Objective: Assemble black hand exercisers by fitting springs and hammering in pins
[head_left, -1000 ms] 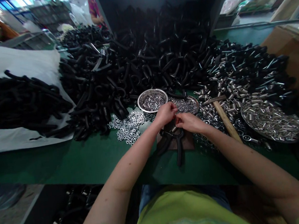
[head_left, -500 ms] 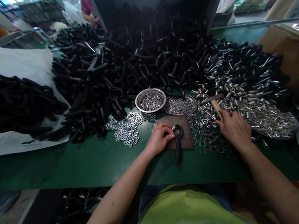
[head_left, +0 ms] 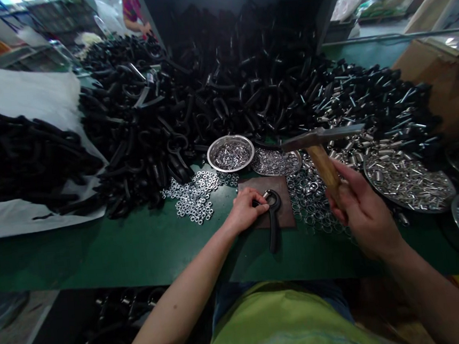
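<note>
On a brown square pad (head_left: 285, 216) lies a black handle with a ringed head (head_left: 273, 224), its lower end reaching past the pad's front edge. My left hand (head_left: 247, 210) pinches the handle's upper left part, close to a small metal spring (head_left: 266, 194). My right hand (head_left: 358, 203) is wrapped round the wooden grip of a hammer (head_left: 320, 158), raised above the metal rings to the right of the pad. The hammer's metal head is up and apart from the handle.
Behind the pad are a metal bowl (head_left: 232, 166) and a dish of small metal parts (head_left: 283, 171). Nuts (head_left: 194, 196) are piled at the left, rings (head_left: 317, 212) at the right. Black handles (head_left: 206, 93) are heaped behind. A person's hand (head_left: 146, 29) shows at the back.
My right hand has lifted the hammer up from the spring pile, toward the camera. My left hand and the black handle stay in nearly the same place.
</note>
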`<state>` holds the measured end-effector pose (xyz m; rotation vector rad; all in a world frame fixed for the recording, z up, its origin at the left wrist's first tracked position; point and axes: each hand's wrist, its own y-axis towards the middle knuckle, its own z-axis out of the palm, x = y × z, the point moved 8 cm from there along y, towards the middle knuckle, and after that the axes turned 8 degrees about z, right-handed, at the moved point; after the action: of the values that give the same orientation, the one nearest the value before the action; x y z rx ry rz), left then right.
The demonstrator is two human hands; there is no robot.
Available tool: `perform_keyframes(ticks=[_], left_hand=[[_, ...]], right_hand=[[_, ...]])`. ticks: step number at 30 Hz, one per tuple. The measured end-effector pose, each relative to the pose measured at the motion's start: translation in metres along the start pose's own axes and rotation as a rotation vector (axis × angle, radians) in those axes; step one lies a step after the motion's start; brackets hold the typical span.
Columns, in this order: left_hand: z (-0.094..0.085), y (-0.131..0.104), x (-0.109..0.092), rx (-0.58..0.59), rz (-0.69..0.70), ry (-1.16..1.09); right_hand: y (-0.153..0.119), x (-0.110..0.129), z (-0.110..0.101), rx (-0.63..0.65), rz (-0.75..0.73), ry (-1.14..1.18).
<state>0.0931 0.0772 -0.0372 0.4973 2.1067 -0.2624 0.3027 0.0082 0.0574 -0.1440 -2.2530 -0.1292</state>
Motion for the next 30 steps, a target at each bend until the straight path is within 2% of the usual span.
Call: perform_keyframes(ticks=[2,4,6,7,10,11,12,15,17,22,30], left_hand=[[0.000,0.000,0.000,-0.009,-0.003,-0.003],[-0.001,0.000,-0.001,-0.016,-0.010,0.003],[-0.001,0.000,-0.001,-0.018,-0.020,0.012],[-0.001,0.000,-0.001,-0.020,-0.024,0.018],[-0.001,0.000,-0.002,-0.031,-0.021,0.026],[-0.001,0.000,-0.002,-0.033,-0.022,0.024],[-0.001,0.000,-0.001,-0.035,-0.027,0.021],[0.000,0.000,0.000,-0.040,-0.035,0.010],[-0.001,-0.001,-0.001,-0.045,-0.027,0.003],[-0.002,-0.003,-0.002,-0.037,0.016,-0.054],[-0.002,-0.005,-0.001,-0.057,0.030,-0.064]], right_hand=[[-0.009,0.007,0.019,0.064,-0.083,-0.064],[-0.012,0.008,0.040,0.180,-0.154,-0.163],[-0.013,0.009,0.048,0.250,-0.187,-0.215],[-0.013,0.011,0.045,0.234,-0.190,-0.212],[-0.014,0.018,0.025,0.058,-0.196,-0.139],[-0.015,0.016,0.023,0.035,-0.199,-0.134],[-0.015,0.012,0.027,0.053,-0.196,-0.150],[-0.012,-0.014,0.054,0.236,-0.121,-0.264],[-0.009,-0.028,0.064,0.302,-0.060,-0.298],[-0.006,-0.027,0.058,0.299,0.006,-0.244],[-0.022,-0.024,0.049,0.306,0.068,-0.191]])
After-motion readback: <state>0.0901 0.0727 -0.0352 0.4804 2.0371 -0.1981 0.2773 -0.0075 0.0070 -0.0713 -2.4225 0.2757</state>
